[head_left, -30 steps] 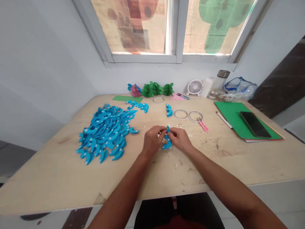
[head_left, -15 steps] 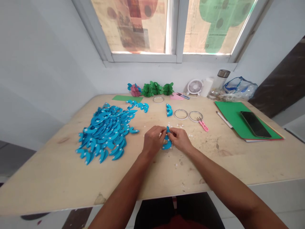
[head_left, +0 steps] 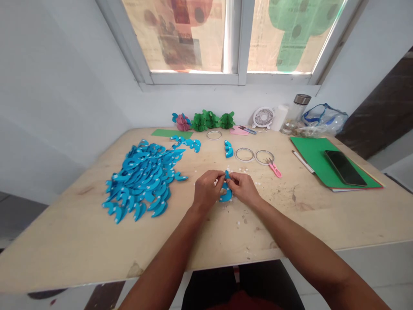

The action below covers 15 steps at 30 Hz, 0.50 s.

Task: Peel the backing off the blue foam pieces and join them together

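Between my two hands is a blue curved paper piece [head_left: 226, 196], its lower curve showing below my fingers near the tabletop. My left hand [head_left: 209, 187] pinches its upper part from the left. From the other side my right hand [head_left: 242, 186] pinches the same piece, fingertips almost touching the left ones. My fingers partly hide it. Beyond my hands lies another blue paper piece [head_left: 229, 149] with white squares on it. To the left spreads a big heap of similar blue paper pieces [head_left: 145, 176], and a short row of them [head_left: 186, 142] lies behind it.
Tape rolls [head_left: 244, 154] and pink-handled snips [head_left: 274, 168] lie right of centre. Farther right are a phone [head_left: 345, 167] on green sheets [head_left: 306, 150] and a white pen [head_left: 303, 162]. Green paper figures [head_left: 211, 119], a small fan [head_left: 263, 117] and a bottle [head_left: 295, 114] stand along the wall.
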{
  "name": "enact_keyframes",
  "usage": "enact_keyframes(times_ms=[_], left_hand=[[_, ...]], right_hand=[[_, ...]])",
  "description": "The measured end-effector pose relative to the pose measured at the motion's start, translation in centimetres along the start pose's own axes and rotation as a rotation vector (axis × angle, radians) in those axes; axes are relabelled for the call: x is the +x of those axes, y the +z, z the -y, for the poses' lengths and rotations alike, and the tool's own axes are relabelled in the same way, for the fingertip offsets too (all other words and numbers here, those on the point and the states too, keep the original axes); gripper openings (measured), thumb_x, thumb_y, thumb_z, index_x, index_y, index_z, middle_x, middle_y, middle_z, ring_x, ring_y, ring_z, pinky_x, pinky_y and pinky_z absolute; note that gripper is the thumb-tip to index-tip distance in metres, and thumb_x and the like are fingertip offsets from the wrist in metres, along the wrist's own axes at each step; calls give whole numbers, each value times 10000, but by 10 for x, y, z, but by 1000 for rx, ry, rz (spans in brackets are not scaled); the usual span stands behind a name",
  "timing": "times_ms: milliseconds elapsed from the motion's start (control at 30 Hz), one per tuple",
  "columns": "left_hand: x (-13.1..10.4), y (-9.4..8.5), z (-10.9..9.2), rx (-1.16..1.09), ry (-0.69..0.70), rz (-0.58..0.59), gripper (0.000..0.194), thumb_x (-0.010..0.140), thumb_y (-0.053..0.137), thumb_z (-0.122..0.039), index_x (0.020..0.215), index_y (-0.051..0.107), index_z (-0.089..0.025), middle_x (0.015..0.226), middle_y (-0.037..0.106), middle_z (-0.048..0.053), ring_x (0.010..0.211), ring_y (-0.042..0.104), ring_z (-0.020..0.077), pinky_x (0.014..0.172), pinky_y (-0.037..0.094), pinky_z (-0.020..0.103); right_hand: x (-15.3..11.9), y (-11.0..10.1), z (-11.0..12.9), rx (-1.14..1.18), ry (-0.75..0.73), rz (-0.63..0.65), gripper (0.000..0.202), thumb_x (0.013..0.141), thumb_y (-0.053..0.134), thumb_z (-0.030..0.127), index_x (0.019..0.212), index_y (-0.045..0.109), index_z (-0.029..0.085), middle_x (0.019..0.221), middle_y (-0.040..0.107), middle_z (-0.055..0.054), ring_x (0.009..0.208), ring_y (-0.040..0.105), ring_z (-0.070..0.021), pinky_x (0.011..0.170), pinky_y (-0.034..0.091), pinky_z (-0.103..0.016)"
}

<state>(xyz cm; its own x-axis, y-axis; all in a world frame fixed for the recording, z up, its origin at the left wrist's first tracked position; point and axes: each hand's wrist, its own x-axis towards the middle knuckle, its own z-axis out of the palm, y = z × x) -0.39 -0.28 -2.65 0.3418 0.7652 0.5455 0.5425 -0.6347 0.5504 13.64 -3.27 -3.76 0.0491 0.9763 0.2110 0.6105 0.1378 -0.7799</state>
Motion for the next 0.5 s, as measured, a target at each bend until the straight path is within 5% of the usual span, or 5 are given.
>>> enact_keyframes(times_ms=[500], left_hand=[[-1, 0, 1, 99, 93, -23, 189, 814, 467, -211, 807, 654, -183, 779, 681, 62, 749, 611, 178, 701, 457, 278]], right_hand=[[0, -1, 1, -2, -2, -19, 274, 752, 463, 285, 516, 372, 181, 476, 343, 48, 468, 342, -85, 461, 237, -206]])
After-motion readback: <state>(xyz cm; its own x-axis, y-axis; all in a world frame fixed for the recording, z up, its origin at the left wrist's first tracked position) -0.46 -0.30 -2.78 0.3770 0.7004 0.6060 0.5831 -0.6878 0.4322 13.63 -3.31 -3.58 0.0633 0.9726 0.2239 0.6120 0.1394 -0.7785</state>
